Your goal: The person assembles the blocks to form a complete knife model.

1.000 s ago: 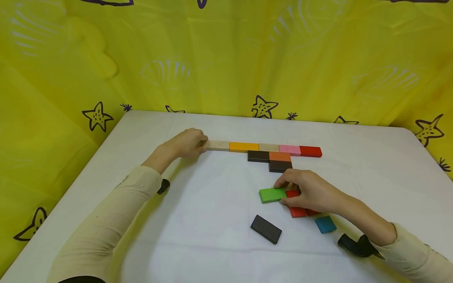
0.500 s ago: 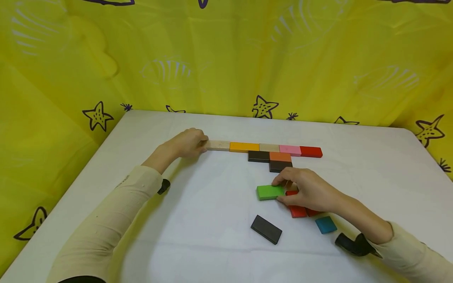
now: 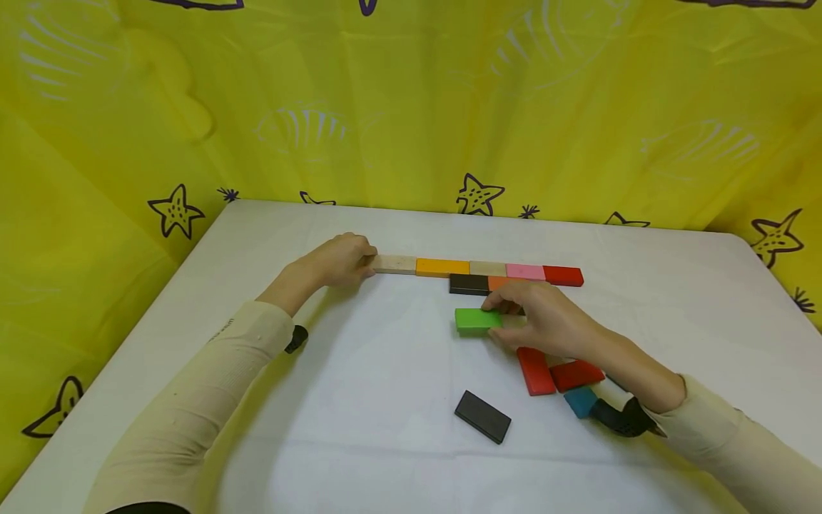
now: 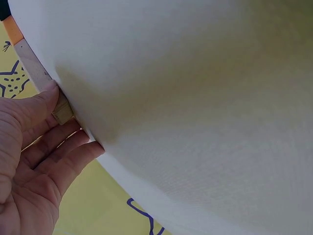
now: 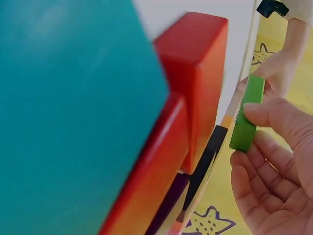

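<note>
Two bare hands pinch one block each, the remaining fingers loosely bent: the right hand (image 3: 546,318) has the right end of a green block (image 3: 474,321) between thumb and fingertips, the left hand (image 3: 345,260) the left end of a pale wooden block (image 3: 397,265). Behind them hangs a yellow cloth (image 3: 398,93) printed with starfish outlines (image 3: 481,194), beyond a white tabletop (image 3: 347,414). Dark print on the cream left sleeve (image 3: 186,407) is too small to read. From the pale wooden block a straight line runs rightward, end to end: a yellow-orange block (image 3: 442,267), a second pale block (image 3: 488,268), a pink block (image 3: 525,272) and a red end block (image 3: 564,276). Against its near side sit a black block (image 3: 469,284) and an orange block (image 3: 497,283), the latter partly covered by the right hand. The green block is just nearer the viewer than these, long axis left to right, free end pointing left; whether it touches the tabletop I cannot tell. Closer still lie a dark block (image 3: 483,417), set diagonally, two red blocks (image 3: 536,372), side by side at an angle, and a partly hidden blue block (image 3: 580,402).
</note>
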Motion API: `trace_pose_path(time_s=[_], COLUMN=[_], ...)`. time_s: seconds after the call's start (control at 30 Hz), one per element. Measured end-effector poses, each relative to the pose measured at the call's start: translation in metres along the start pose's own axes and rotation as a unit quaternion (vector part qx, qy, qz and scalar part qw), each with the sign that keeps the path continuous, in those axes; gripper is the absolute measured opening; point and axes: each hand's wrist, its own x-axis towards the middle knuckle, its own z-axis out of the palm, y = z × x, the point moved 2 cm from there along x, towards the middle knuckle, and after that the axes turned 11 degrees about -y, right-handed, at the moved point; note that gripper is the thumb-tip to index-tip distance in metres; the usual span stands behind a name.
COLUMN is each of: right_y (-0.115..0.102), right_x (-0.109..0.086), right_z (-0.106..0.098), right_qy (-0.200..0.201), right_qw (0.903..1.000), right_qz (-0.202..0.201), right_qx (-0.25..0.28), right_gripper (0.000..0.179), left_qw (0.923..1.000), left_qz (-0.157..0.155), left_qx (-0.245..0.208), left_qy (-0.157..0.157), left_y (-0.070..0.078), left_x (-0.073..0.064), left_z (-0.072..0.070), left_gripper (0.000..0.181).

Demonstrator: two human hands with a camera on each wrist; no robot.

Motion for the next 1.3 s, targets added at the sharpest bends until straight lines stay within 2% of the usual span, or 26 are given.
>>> trace_pose_path(time_s=[0.17, 0.43, 0.83, 1.03, 1.3], right_y=[-0.002, -0.001, 0.0, 0.001, -0.001], right_x=[0.011, 0.025, 0.035, 0.037, 0.042], right_z=[-0.002, -0.005, -0.004, -0.004, -0.002], right_qy=[-0.004, -0.02, -0.023, -0.022, -0.026], right_qw=[0.9999, 0.9975, 0.9958, 0.9957, 0.9975], right_qz=[0.005, 0.052, 0.047, 0.055, 0.038], right_qx=[-0.01, -0.044, -0.076, -0.071, -0.054], right_gripper=[0.032, 0.033, 0.03, 0.031, 0.022], left_qw=[1.0, 1.0, 1.0, 0.9999, 1.0], left_qz=[0.0, -0.005, -0.001, -0.004, 0.004], left_qx=[0.0, -0.004, -0.003, -0.008, -0.001], left_qy=[-0.001, -0.005, -0.003, -0.007, -0.003], left_y=[0.0, -0.001, -0.002, -0.002, -0.002], left_x=[0.0, 0.002, 0.002, 0.002, 0.003], left_z=[0.0, 0.001, 0.001, 0.001, 0.001], left_gripper=[0.017, 0.016, 0.02, 0.019, 0.024])
